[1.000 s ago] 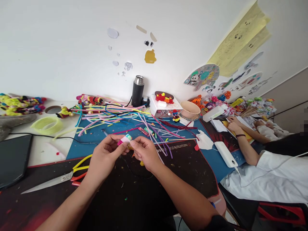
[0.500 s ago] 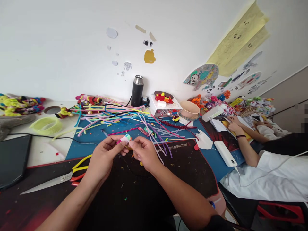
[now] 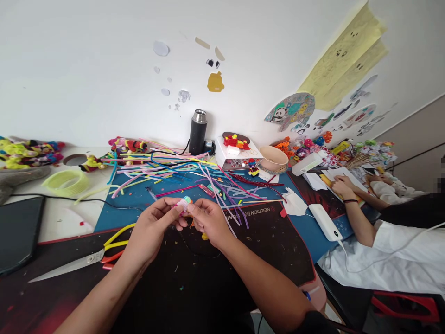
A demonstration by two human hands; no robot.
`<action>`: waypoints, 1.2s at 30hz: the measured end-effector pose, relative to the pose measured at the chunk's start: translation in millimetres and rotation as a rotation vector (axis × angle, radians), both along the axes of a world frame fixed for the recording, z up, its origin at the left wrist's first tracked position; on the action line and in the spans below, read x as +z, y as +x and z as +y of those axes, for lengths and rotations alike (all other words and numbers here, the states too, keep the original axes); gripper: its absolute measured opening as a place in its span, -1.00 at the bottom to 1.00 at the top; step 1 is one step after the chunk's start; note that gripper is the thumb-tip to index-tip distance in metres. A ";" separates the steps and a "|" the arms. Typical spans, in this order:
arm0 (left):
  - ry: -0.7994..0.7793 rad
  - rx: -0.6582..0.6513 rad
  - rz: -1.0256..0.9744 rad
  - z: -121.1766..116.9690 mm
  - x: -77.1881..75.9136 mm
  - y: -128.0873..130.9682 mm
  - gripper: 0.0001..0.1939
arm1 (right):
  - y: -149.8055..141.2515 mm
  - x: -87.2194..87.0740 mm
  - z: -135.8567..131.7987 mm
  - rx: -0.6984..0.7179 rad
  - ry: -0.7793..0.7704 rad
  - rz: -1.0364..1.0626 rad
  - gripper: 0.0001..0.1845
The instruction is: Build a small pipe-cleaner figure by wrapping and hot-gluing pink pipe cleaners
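Between my two hands is a small fuzzy pipe-cleaner figure [image 3: 183, 203] in white, pink, teal and orange, with a yellow bit showing below. My left hand [image 3: 156, 222] pinches it from the left, thumb on top. From the other side, my right hand [image 3: 208, 221] grips it between thumb and fingers; much of the figure is hidden by the fingers. Beyond the hands, loose pipe cleaners [image 3: 167, 167] in many colours lie heaped on the blue mat. Scissors [image 3: 79, 266] with yellow handles rest beside my left forearm, partly over red-handled pliers [image 3: 111, 260].
A black thermos [image 3: 198, 134] and a white box [image 3: 238, 160] stand by the wall. A bowl [image 3: 274, 158] is right of them. A white power bank [image 3: 326, 222] lies near another person's arm [image 3: 358, 213]. At left are a tablet [image 3: 19, 232] and finished figures [image 3: 29, 152].
My hands stay nearly in place, still pinching the figure, which has shifted and turned slightly. The other person's hands at the right have moved a little.
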State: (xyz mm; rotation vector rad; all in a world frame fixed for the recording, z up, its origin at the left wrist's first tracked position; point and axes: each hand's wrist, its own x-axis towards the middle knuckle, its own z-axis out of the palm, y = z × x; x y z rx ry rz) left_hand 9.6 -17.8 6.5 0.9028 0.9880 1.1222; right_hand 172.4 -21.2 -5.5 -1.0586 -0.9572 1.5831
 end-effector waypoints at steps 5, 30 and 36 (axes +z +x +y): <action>-0.026 -0.046 -0.034 -0.9 3.6 1.0 -0.60 | 1.3 -4.5 0.6 -0.001 -0.007 0.001 -0.41; 0.223 -0.037 0.377 -9.0 11.0 0.9 -0.43 | -0.8 4.4 3.6 -0.006 0.012 0.056 -0.47; 0.328 -0.032 0.503 -12.5 -0.2 0.3 -0.44 | -0.3 2.3 4.4 -0.036 0.014 0.047 -0.47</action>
